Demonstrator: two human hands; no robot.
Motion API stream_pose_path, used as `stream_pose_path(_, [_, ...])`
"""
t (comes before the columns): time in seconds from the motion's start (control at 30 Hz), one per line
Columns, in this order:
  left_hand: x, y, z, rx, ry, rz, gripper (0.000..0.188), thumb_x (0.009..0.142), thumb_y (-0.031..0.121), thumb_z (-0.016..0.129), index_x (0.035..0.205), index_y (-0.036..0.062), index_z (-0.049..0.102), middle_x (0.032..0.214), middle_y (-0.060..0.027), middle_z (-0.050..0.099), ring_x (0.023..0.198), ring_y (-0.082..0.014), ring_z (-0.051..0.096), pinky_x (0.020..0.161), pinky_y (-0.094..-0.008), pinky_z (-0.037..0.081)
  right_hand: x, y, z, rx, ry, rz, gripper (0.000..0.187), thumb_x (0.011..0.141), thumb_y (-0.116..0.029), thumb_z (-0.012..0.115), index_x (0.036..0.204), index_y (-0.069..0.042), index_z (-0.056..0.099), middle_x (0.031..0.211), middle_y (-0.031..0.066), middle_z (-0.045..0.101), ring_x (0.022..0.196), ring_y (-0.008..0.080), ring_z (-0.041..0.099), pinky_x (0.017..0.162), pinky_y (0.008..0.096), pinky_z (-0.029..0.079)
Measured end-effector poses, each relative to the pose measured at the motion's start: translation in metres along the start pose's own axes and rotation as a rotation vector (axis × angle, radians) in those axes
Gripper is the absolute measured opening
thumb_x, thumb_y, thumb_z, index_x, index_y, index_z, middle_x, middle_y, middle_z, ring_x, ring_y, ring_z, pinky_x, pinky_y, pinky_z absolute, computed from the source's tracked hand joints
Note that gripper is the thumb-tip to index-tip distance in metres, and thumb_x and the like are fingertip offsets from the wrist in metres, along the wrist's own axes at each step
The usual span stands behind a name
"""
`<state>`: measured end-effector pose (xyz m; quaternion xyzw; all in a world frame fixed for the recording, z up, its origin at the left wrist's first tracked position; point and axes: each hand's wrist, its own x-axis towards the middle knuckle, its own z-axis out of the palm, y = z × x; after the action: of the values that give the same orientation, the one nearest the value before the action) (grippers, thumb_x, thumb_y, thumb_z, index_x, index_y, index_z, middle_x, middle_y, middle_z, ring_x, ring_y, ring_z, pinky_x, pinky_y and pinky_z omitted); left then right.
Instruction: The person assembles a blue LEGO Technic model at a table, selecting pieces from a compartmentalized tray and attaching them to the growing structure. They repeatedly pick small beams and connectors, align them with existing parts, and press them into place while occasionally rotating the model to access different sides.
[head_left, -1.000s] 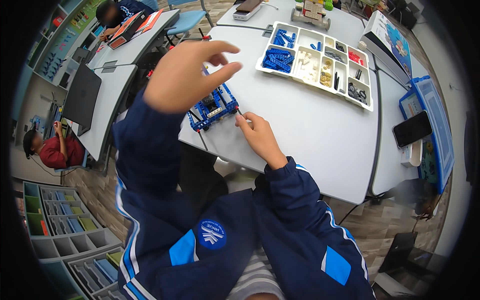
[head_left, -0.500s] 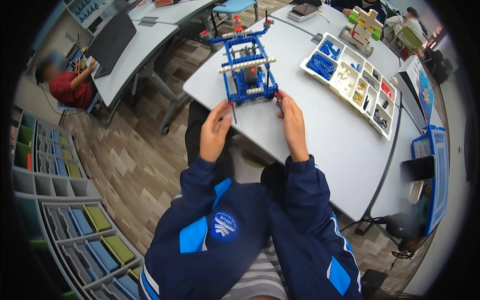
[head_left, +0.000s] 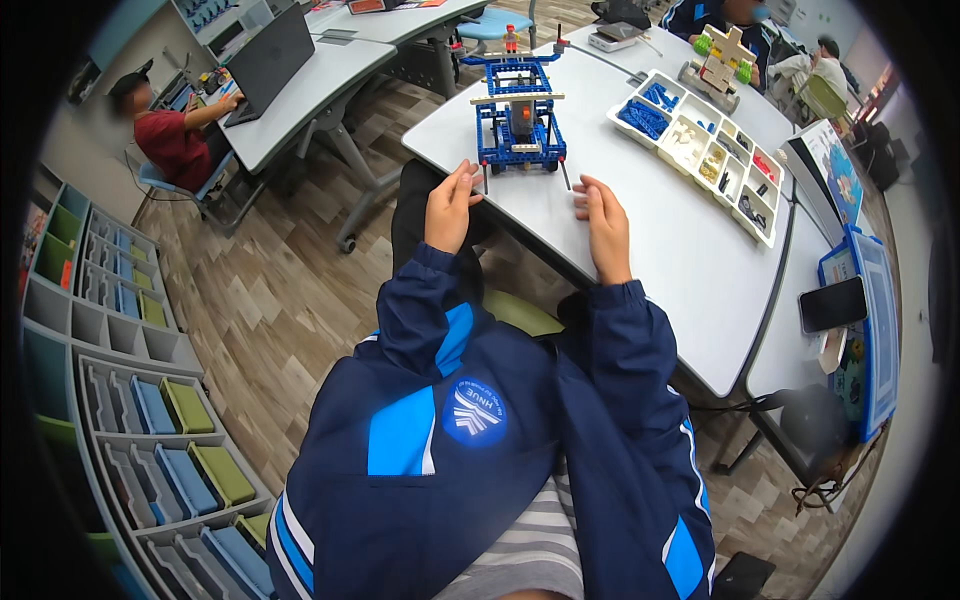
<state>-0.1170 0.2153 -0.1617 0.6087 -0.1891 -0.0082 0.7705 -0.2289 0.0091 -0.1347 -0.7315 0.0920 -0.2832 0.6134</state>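
Nearest, both hands looked released and empty: the left hand point(head_left: 452, 207) hovered at the near edge with its fingers loosely bent, and the right hand point(head_left: 604, 228) was parted across from it, palm turned inward; whether a left fingertip brushed anything could not be told. The tabletop point(head_left: 665, 300) had its rim slanting from a rounded left corner down toward the right, which gave little room on the near and left sides but a broad bare stretch to the right of the right hand. Just beyond the hands, close to that corner, the blue brick model point(head_left: 521, 118) stood upright unsupported, two dark rods point(head_left: 567, 174) jutting back toward the person. Its frame, pale crossbeam and grey-and-orange unit were joined, with a small red figure point(head_left: 511, 40) at its far end, so the build seemed well advanced; no piece was being fitted, and what was left could not be judged. Farther right, a white parts tray point(head_left: 690, 170) held loose blue, white, gold, red and dark pieces, with open room between it and the model. Beyond the tray, a tan-and-green model point(head_left: 722, 68) narrowed the far side.
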Motion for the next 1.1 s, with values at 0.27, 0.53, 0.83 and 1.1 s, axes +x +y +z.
stream_pose_path(0.27, [-0.016, 0.012, -0.029, -0.043, -0.074, -0.283, 0.040, 0.103, 0.023, 0.049, 0.131, -0.0041, 0.057, 0.124, -0.0169, 0.065, 0.115, -0.0234, 0.064, 0.093, -0.0324, 0.051, -0.048, -0.022, -0.032, -0.066, -0.014, 0.040, 0.023, 0.100, -0.015, 0.053, 0.105, 0.002, 0.068, 0.085, 0.0065, 0.067, 0.076, 0.0110, 0.060, 0.071, 0.0250, 0.048])
stream_pose_path(0.53, [-0.020, 0.018, -0.022, -0.718, -0.268, -0.616, 0.040, 0.103, 0.024, 0.050, 0.133, -0.0014, 0.053, 0.124, -0.0121, 0.065, 0.112, -0.0186, 0.064, 0.086, -0.0293, 0.055, -0.051, -0.024, -0.029, -0.078, 0.023, 0.042, 0.022, 0.099, -0.015, 0.054, 0.102, 0.002, 0.068, 0.080, 0.0054, 0.066, 0.075, 0.0109, 0.059, 0.070, 0.0254, 0.048])
stream_pose_path(0.83, [-0.010, -0.003, -0.021, -0.856, -0.317, -0.694, 0.031, 0.097, 0.016, 0.061, 0.126, 0.0049, 0.059, 0.103, -0.0015, 0.067, 0.091, -0.0121, 0.064, 0.074, -0.0248, 0.053, -0.051, -0.025, -0.030, -0.144, 0.036, 0.053, 0.023, 0.101, -0.014, 0.052, 0.105, 0.002, 0.068, 0.082, 0.0033, 0.065, 0.074, 0.0078, 0.057, 0.069, 0.0220, 0.047])
stream_pose_path(1.1, [0.001, -0.001, -0.020, -0.716, -0.343, -0.681, 0.033, 0.098, 0.020, 0.060, 0.126, 0.0020, 0.058, 0.098, -0.0019, 0.066, 0.086, -0.0121, 0.065, 0.072, -0.0243, 0.052, -0.056, -0.028, -0.036, -0.080, 0.030, 0.097, 0.022, 0.100, -0.015, 0.052, 0.103, 0.001, 0.068, 0.080, 0.0024, 0.063, 0.073, 0.0087, 0.055, 0.070, 0.0235, 0.046])
